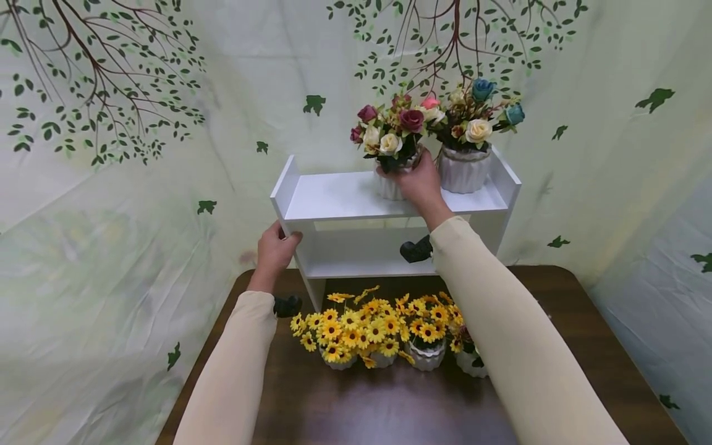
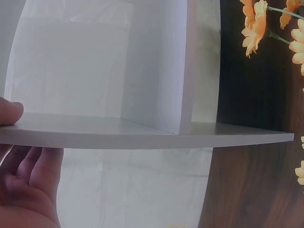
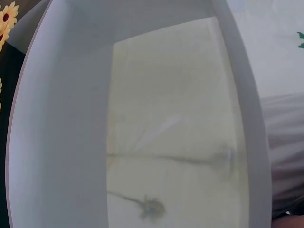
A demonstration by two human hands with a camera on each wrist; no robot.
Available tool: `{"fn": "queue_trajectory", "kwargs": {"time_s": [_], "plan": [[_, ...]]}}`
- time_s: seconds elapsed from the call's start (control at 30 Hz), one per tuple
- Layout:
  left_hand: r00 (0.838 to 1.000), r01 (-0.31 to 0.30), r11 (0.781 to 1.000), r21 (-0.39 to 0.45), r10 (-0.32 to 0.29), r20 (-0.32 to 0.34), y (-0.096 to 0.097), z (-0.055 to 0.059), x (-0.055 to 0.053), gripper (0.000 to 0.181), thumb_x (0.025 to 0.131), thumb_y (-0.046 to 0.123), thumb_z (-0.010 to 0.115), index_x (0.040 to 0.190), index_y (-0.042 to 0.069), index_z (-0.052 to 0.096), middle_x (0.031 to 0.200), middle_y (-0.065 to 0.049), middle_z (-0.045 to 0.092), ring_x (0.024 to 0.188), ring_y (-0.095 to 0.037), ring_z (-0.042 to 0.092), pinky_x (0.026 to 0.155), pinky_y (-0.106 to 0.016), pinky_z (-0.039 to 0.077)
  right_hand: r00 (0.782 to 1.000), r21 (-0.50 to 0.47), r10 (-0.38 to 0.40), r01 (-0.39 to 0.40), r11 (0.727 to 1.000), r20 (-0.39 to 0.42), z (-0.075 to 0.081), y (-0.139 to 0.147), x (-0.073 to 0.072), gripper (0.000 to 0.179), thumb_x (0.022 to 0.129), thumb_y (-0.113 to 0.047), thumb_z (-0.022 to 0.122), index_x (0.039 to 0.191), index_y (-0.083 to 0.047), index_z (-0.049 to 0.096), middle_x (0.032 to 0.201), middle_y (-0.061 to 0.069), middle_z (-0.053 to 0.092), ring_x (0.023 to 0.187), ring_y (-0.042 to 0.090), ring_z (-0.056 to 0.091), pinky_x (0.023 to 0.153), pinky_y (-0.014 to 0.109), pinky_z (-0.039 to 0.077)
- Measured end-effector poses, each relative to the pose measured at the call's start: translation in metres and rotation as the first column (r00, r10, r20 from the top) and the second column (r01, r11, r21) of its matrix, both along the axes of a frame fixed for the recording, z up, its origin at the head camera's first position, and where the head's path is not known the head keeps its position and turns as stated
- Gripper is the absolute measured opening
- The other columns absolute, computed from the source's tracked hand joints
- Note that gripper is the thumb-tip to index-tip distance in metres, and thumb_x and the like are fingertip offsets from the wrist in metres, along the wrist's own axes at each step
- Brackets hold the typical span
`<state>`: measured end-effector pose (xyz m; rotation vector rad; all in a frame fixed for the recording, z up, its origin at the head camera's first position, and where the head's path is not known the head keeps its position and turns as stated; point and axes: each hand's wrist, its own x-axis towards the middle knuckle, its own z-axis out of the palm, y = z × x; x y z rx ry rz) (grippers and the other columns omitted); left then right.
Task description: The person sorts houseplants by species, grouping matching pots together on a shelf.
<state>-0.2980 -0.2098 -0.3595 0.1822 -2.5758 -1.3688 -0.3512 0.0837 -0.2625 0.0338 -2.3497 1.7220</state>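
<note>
Holding potted red-and-cream roses (image 1: 391, 145) in right hand (image 1: 418, 180) at one o'clock, on or just above white shelf (image 1: 334, 194), close to blue-rose pot (image 1: 466, 170) at three o'clock; clasping shelf's nine-o'clock side with left hand (image 1: 277, 250), apparently for steadiness; working with hands well apart.

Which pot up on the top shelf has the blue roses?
The right-side pot; the left-side pot, gripped by the right hand, shows dark-red and cream roses, none blue.

Dark brown round-cornered table (image 1: 311, 402); pale backdrop (image 1: 233, 148) behind, printed with leafy branches (image 1: 97, 65), scattered green leaves (image 1: 314, 104).
</note>
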Motion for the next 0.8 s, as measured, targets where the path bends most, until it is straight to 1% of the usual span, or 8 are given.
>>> {"fn": "queue_trajectory", "kwargs": {"time_s": [0.23,0.37,0.5,0.57,0.63,0.73,0.8], "plan": [[1.0,-0.007,1.0,-0.006,0.007,0.011,-0.001,-0.002,-0.001,0.053,0.094,0.026,0.056,0.143,0.007,0.049,0.146,-0.019,0.053,0.13,-0.037,0.054,0.105,-0.053,0.047,1.0,-0.012,0.001,-0.001,1.0,-0.013,-0.005,-0.002,-0.003,0.094,0.078,-0.037,0.082,0.153,-0.015,0.029,0.158,0.007,0.04,0.148,0.022,0.035,0.122,0.034,0.028],[1.0,-0.007,1.0,0.004,0.007,-0.001,-0.001,-0.002,-0.001,0.052,0.094,0.025,0.056,0.142,0.007,0.05,0.145,-0.02,0.054,0.129,-0.037,0.055,0.104,-0.053,0.048,1.0,0.016,-0.002,0.002,1.0,-0.004,-0.005,-0.002,-0.003,0.096,0.078,-0.04,0.082,0.153,-0.014,0.027,0.158,0.008,0.038,0.149,0.023,0.034,0.123,0.036,0.027],[1.0,-0.011,1.0,0.0,0.011,-0.005,-0.005,0.0,0.0,0.052,0.094,0.024,0.056,0.142,0.006,0.05,0.146,-0.02,0.053,0.13,-0.038,0.054,0.105,-0.053,0.047,0.999,0.073,0.03,-0.03,0.997,0.012,-0.005,-0.001,0.004,0.097,0.079,-0.038,0.08,0.154,-0.009,0.024,0.158,0.013,0.037,0.148,0.027,0.034,0.121,0.039,0.03],[1.0,-0.014,1.0,-0.003,0.014,-0.004,-0.006,0.002,0.001,0.052,0.094,0.024,0.056,0.142,0.006,0.05,0.146,-0.02,0.053,0.131,-0.038,0.053,0.105,-0.053,0.047,0.999,0.129,0.048,-0.05,0.99,0.02,-0.006,0.0,0.011,0.096,0.08,-0.034,0.078,0.153,-0.005,0.024,0.158,0.017,0.036,0.147,0.03,0.034,0.12,0.042,0.032],[1.0,-0.017,1.0,0.001,0.017,-0.008,-0.006,0.002,0.001,0.051,0.094,0.023,0.056,0.142,0.006,0.05,0.146,-0.021,0.053,0.131,-0.038,0.053,0.106,-0.053,0.046,0.997,0.19,0.071,-0.074,0.979,0.021,-0.007,0.004,0.021,0.096,0.082,-0.032,0.075,0.155,-0.002,0.02,0.159,0.019,0.032,0.148,0.032,0.032,0.12,0.044,0.032],[1.0,-0.004,1.0,0.015,0.004,-0.011,-0.004,0.001,0.002,0.052,0.094,0.023,0.056,0.143,0.005,0.05,0.146,-0.021,0.053,0.131,-0.038,0.053,0.106,-0.053,0.046,0.995,0.276,0.102,-0.104,0.956,0.023,-0.012,0.013,0.043,0.097,0.086,-0.031,0.07,0.158,-0.002,0.011,0.164,0.02,0.022,0.151,0.035,0.026,0.121,0.048,0.029],[1.0,0.005,1.0,0.014,-0.005,-0.005,-0.003,-0.001,0.002,0.053,0.094,0.024,0.056,0.144,0.006,0.049,0.146,-0.02,0.053,0.131,-0.038,0.053,0.106,-0.053,0.046,0.992,0.308,0.128,-0.119,0.944,-0.01,-0.02,0.021,0.061,0.096,0.088,-0.029,0.067,0.158,-0.002,0.008,0.165,0.02,0.018,0.151,0.037,0.023,0.122,0.051,0.027]]}}
